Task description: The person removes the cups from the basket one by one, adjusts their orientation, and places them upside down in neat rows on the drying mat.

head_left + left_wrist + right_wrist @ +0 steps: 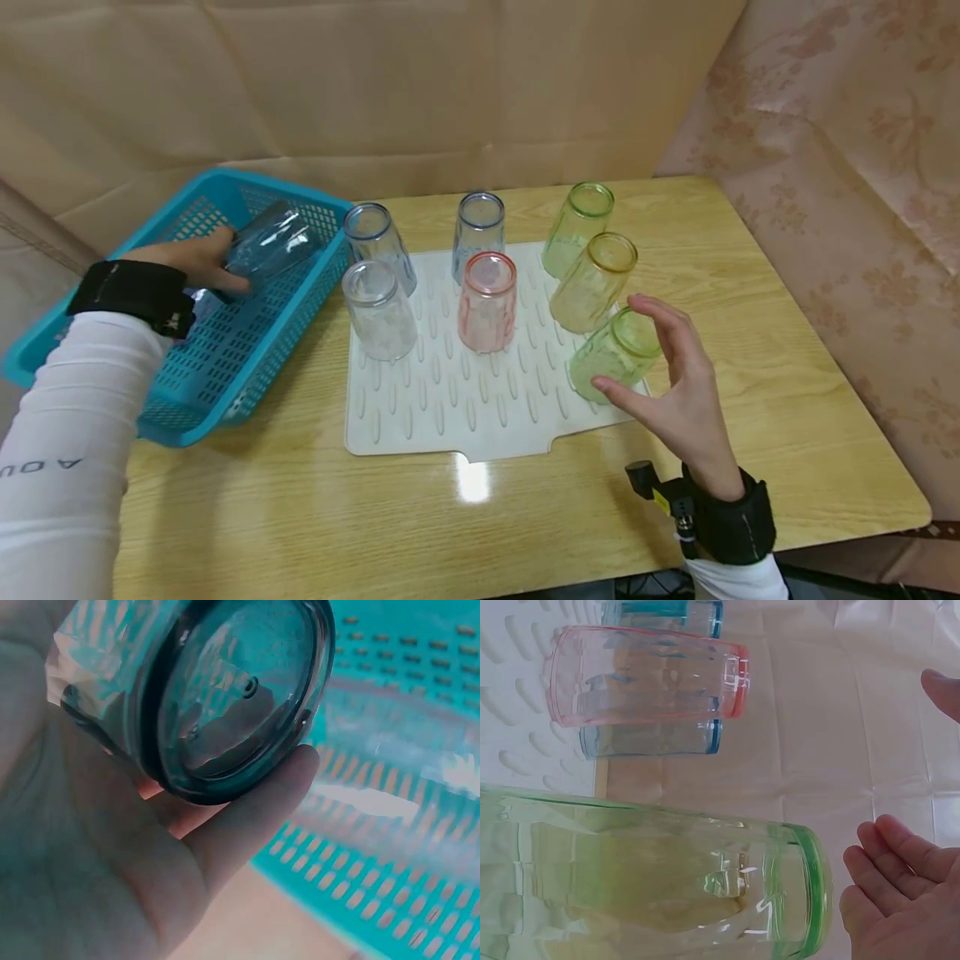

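My left hand (197, 257) reaches into the turquoise basket (258, 354) and grips a dark blue glass (273, 243). In the left wrist view, thumb and fingers wrap around the end with the thick base (247, 694). On the right, my right hand (684, 392) has its thumb and fingers spread on either side of a light green glass (611, 358). This glass stands upside down at the near right corner of the white ribbed mat (450, 421). The right wrist view shows a gap between the fingertips (889, 847) and its green base.
Other upside-down glasses stand on the mat: red (489, 308), clear (381, 312), yellow (592, 287), green (576, 232) and two blue ones, left (381, 246) and middle (480, 233). Another transparent glass (405, 765) lies in the basket. A cloth-covered wall (450, 92) rises behind the table.
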The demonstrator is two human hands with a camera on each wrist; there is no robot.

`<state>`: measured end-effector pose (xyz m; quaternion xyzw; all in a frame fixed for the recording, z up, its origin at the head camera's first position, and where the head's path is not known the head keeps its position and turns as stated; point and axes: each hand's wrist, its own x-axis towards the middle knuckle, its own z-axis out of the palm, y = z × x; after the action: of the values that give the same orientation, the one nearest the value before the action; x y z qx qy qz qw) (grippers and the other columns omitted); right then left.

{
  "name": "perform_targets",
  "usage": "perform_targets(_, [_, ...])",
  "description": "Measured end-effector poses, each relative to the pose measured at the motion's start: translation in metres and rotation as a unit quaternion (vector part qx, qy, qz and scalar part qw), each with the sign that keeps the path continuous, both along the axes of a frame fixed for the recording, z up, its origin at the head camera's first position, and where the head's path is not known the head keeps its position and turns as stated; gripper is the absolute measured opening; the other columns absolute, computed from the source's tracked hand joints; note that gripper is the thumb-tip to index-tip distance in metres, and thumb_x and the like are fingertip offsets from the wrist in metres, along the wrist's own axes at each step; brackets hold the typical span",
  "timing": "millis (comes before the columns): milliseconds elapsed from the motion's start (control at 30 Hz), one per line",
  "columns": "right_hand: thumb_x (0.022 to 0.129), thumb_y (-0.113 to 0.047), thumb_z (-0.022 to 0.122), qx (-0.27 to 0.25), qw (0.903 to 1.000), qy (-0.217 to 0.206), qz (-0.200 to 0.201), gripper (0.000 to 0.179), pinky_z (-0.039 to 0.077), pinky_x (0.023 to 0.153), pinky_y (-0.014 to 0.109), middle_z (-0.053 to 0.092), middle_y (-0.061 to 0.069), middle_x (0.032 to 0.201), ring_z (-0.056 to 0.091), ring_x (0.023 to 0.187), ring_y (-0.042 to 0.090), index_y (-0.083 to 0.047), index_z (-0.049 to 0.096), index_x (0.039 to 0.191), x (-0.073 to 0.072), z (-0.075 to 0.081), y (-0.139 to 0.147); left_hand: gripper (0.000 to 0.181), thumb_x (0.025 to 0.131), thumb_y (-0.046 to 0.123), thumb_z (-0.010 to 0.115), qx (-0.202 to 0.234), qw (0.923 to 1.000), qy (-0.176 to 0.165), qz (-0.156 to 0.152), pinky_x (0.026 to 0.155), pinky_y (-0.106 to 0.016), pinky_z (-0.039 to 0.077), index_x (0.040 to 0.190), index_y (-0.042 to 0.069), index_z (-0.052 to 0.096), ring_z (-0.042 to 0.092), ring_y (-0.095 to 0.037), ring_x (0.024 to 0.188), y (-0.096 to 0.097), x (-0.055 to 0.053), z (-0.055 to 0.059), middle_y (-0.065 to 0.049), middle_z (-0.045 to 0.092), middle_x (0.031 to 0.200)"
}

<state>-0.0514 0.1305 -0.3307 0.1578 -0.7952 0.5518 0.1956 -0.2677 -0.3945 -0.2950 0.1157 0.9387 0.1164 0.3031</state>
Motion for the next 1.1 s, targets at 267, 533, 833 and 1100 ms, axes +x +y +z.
perform_targets(267, [0.049,0.018,0.086,0.041,0.999,0.02,0.002,0.101,0.025,0.111,0.034,0.046,0.016,0.139,0.037,0.133,0.025,0.001,0.046,0.14,-0.007,-0.001,-0.006,0.092,0.095,0.023,0.061,0.038,0.9986,0.01,-0.034,0.104,-0.067,0.01,0.139,-0.018,-0.008,0.003,-0.061,0.131,0.011,0.001,0.027,-0.049,0.001,0.141])
perform_targets(533, [0.051,0.009,0.09,0.07,0.9968,0.031,0.022,0.103,0.025,0.11,0.032,0.045,0.012,0.143,0.036,0.134,0.025,-0.004,0.044,0.143,-0.016,0.007,-0.02,0.088,0.09,0.02,0.07,0.017,0.9906,0.09,-0.102,0.102,-0.065,0.025,0.141,-0.011,0.006,0.023,-0.055,0.13,0.041,0.005,0.063,-0.043,0.017,0.142])
perform_targets(833, [0.062,-0.015,0.092,0.126,0.9915,-0.018,0.029,0.102,0.029,0.106,0.05,0.039,0.001,0.149,0.033,0.136,0.021,-0.014,0.037,0.148,-0.027,0.016,-0.036,0.087,0.08,0.021,0.08,-0.055,0.9609,0.205,-0.177,0.087,-0.06,0.038,0.138,-0.005,0.02,0.037,-0.049,0.106,0.081,0.024,0.084,-0.035,0.039,0.119])
perform_targets(1100, [0.066,-0.027,0.09,0.143,0.9882,-0.048,0.027,0.099,0.029,0.106,0.053,0.036,0.005,0.151,0.031,0.138,0.022,-0.014,0.036,0.149,-0.039,0.029,-0.051,0.09,0.066,0.018,0.09,-0.071,0.889,0.355,-0.281,0.065,-0.044,0.042,0.131,0.003,0.031,0.04,-0.037,0.085,0.121,0.056,0.103,-0.018,0.043,0.093])
